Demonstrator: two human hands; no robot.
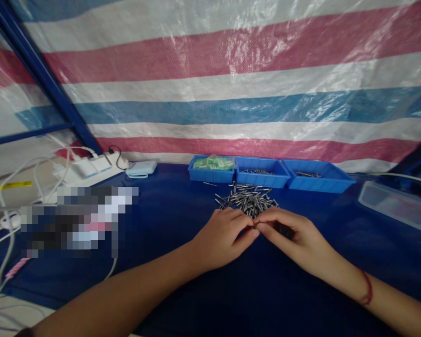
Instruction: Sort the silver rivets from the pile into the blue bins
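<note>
My left hand (228,234) and my right hand (296,234) meet fingertip to fingertip over the dark blue table. Each is closed in a pinch; whatever lies between the fingertips is too small and hidden to name. Just beyond them spreads a loose pile of thin metal pins (249,199), partly covered by my fingers. One pin (210,184) lies apart, left of the pile. Behind stand a blue bin (210,175) with green-and-clear plastic pieces (214,163), a middle blue bin (261,179) and a right blue bin (323,184), both with some metal pins inside.
A white power strip (87,172) with plugs and cables stands at the back left, beside a light blue box-like object (141,169). A blurred-out patch (80,220) covers the left of the table. A clear plastic lid or tray (400,206) lies at right. Striped sheeting (231,56) hangs behind.
</note>
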